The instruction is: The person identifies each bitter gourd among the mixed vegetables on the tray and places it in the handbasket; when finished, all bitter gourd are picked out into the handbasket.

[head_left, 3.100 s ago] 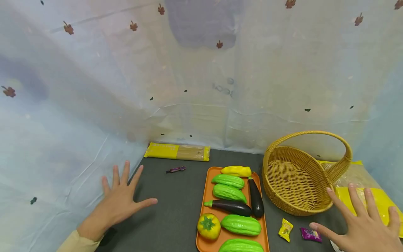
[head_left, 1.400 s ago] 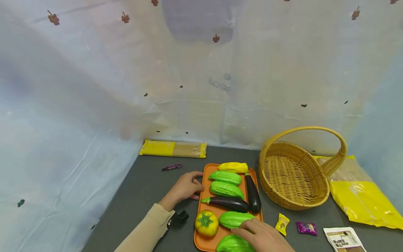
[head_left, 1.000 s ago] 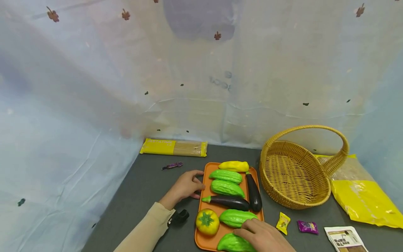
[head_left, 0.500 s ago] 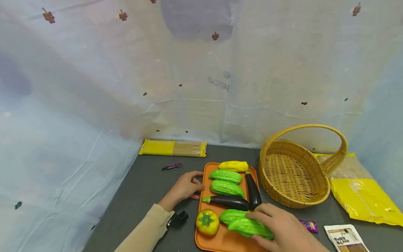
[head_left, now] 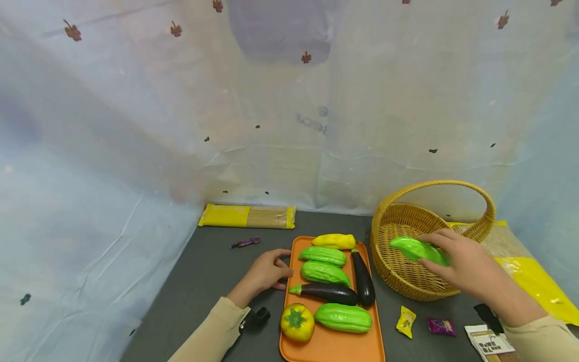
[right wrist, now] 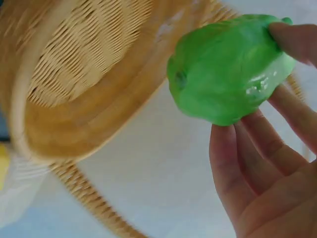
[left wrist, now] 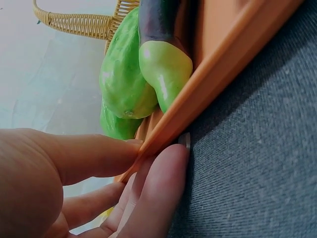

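Head view: beneath the right hand (head_left: 468, 265), the basket (head_left: 398, 276) is standing, its handle (head_left: 434, 184) arching just beyond; on the grip's near side, a yellow sweet (head_left: 406, 322) and a purple sweet (head_left: 441, 326) are lying; part-spread thumb and fingers are pinching the gourd (head_left: 416, 249) above the basket; the left hand (head_left: 264, 271) is pinching the tray (head_left: 334, 346); the gourd is pointing left out of the grip, its long axis slanting.

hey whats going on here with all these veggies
A person's right hand holds a green gourd up by the wicker basket, not yet put down. The left hand pinches the edge of the orange tray. On the tray lie three more green gourds, two eggplants, a yellow pepper and a round yellow vegetable.
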Demonstrator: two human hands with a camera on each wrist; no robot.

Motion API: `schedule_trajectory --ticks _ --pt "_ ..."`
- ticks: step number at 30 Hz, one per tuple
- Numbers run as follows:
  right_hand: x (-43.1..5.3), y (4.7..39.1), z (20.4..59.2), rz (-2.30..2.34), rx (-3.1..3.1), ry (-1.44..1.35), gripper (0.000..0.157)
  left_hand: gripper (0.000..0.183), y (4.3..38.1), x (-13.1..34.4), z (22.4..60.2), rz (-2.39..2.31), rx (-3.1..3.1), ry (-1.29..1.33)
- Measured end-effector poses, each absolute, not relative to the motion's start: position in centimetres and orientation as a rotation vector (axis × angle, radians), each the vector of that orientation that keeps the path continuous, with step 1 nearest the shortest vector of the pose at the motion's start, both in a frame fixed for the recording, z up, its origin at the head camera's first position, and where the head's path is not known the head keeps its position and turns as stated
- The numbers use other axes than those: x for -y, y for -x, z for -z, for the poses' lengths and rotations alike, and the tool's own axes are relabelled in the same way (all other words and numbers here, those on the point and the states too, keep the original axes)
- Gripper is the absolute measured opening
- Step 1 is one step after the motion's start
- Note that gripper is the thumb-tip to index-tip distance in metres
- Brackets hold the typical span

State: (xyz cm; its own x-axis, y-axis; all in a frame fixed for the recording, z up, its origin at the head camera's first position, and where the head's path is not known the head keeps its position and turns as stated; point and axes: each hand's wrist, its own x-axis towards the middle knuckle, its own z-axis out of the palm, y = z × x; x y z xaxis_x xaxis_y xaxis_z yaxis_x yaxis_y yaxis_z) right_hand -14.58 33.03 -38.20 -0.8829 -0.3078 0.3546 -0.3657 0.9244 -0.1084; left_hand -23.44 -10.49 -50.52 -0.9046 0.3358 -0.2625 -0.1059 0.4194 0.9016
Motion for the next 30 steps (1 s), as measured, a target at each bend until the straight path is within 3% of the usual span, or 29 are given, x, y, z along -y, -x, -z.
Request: schedule_trajectory --ticks 11,30 --pt "-36.7 21.2 39.7 -0.350 3.013 -0.316 0.043 0.063 23.5 10.5 50.5 -1.488 -2.275 -0.189" --pt "-38.2 26.8 42.1 -0.401 3.189 -0.162 0.051 0.063 23.5 10.6 50.6 -1.512 -2.259 -0.189"
